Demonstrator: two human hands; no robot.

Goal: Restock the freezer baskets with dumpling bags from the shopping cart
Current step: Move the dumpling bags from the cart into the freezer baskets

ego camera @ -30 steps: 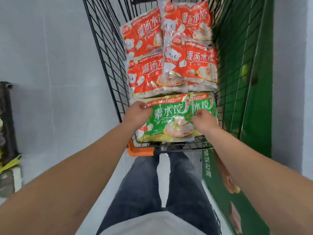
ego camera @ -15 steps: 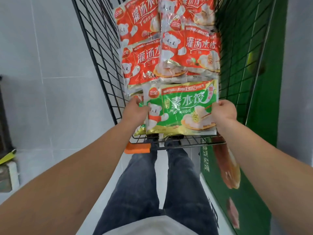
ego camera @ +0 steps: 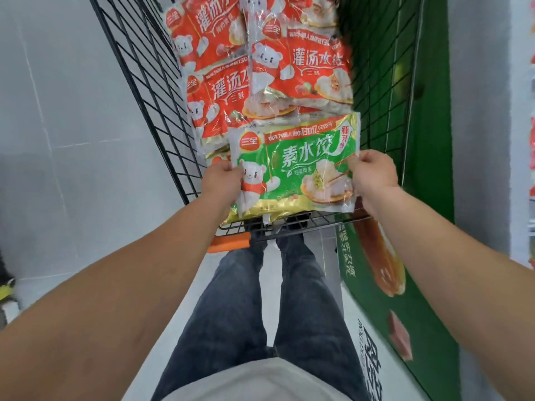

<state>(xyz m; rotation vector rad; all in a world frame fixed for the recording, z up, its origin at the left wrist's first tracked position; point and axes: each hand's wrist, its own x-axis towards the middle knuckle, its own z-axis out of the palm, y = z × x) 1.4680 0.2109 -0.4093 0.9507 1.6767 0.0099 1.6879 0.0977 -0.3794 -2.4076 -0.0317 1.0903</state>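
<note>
A green dumpling bag (ego camera: 295, 166) is held flat above the near end of the black wire shopping cart (ego camera: 150, 91). My left hand (ego camera: 221, 180) grips its left edge and my right hand (ego camera: 372, 176) grips its right edge. Behind it in the cart lie several red dumpling bags (ego camera: 301, 70), stacked and overlapping. Under the green bag another bag's gold bottom edge (ego camera: 249, 214) shows; its colour is hidden.
The cart's orange handle end (ego camera: 228, 244) sticks out near my legs. A green freezer cabinet (ego camera: 414, 256) with food pictures runs along the right side of the cart. Pale tiled floor (ego camera: 72, 140) lies to the left.
Both hands have lifted the green bag up off the pile and spread to its two edges; it now faces me fully. The view has moved closer to the cart.
</note>
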